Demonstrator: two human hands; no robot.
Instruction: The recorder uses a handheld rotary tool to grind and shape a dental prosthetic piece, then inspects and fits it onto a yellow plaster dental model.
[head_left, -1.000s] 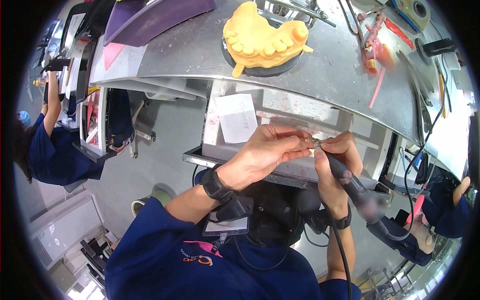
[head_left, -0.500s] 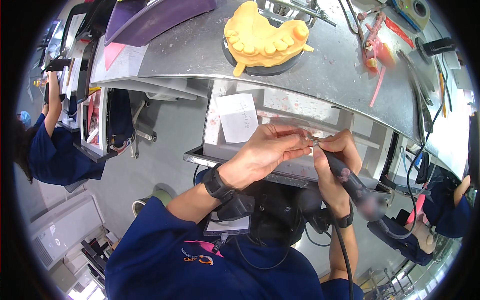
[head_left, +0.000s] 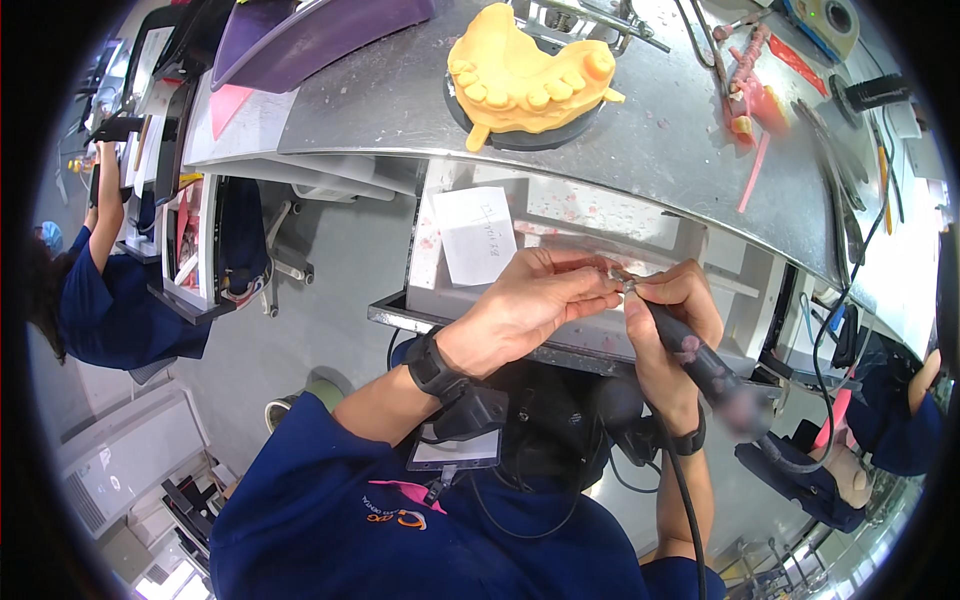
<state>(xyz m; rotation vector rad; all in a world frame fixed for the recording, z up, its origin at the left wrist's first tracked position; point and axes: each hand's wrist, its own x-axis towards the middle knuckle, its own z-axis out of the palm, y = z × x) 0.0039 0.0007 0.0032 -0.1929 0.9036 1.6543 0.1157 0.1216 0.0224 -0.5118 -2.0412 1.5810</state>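
Observation:
My right hand (head_left: pixel 668 340) is wrapped round a black rotary handpiece (head_left: pixel 708 368) with pinkish smears, its tip pointing up and left. The thumb and fingers of my left hand (head_left: pixel 530 308) pinch a small metallic piece (head_left: pixel 621 277) at the handpiece's tip. The fingers partly cover this piece, so its full shape is hidden. Both hands hover over an open drawer (head_left: pixel 690 235) with pink crumbs in it. Beyond them on the metal bench (head_left: pixel 660 150), a yellow dental model (head_left: pixel 530 108) sits on a dark round base.
A white note (head_left: pixel 474 240) lies in the drawer. A purple tray (head_left: pixel 310 45) stands at the far left, with pink wax strips and thin tools (head_left: pixel 832 150) at the right. The handpiece's cord (head_left: pixel 800 465) loops along the right side. Co-workers (head_left: pixel 115 275) sit at both sides.
My hands stay almost in place. The small metallic piece has turned slightly at the handpiece's tip, and the handpiece has shifted very little.

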